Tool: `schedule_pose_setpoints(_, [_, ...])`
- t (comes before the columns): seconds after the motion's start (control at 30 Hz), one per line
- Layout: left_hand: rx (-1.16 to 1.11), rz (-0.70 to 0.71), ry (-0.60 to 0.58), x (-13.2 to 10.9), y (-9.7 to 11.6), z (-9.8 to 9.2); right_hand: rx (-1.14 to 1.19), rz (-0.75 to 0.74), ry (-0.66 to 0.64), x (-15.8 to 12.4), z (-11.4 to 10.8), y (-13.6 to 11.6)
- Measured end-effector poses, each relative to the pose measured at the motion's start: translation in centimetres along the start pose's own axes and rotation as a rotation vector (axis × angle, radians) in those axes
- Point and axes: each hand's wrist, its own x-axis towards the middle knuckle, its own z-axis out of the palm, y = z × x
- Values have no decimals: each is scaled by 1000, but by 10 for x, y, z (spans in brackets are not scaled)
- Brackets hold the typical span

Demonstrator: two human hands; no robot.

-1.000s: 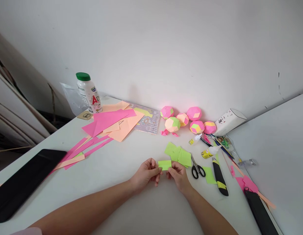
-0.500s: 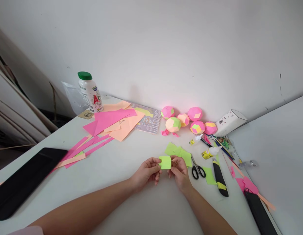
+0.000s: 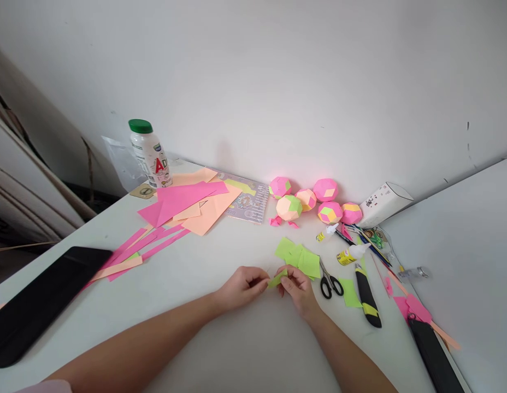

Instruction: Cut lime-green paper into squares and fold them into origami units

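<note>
A small lime-green piece of paper (image 3: 277,279) is held between my two hands above the white table, tilted so that it looks like a narrow strip. My left hand (image 3: 246,287) pinches its left end between thumb and fingers. At the other end, my right hand (image 3: 295,287) grips it with the thumb on the near face. Just beyond my right hand lie more lime-green paper pieces (image 3: 298,256). Black-handled scissors (image 3: 331,285) rest to the right of them, with their blades against the paper.
Several paper balls (image 3: 289,207) stand by the wall. Glue bottles (image 3: 351,254) and a utility knife (image 3: 367,297) lie at right. Pink and peach paper sheets (image 3: 188,203), a green-capped bottle (image 3: 150,155) and a black tray-like object (image 3: 44,305) are at left.
The green paper has turned from nearly face-on to tilted and narrow. My left hand's fingers have curled in closer, and my right hand has shifted slightly with the paper.
</note>
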Motion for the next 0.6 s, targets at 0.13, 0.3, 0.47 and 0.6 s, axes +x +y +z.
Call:
schedule_pose_setpoints(0.13, [-323,-28,-14,1,6,0,-36,28,-3,-1,-2,7])
schedule_pose_setpoints(0.3, [-610,-247,-130,0,9,4,-52,50,-56,-2,0,2])
schedule_pose_setpoints(0.47, [-630,-249,-141,1,5,3,-73,65,-115,-2,3,-5])
schedule_pose_setpoints(0.6, [-615,-188,-149,2,3,2,-70,40,-130,-1,3,-4])
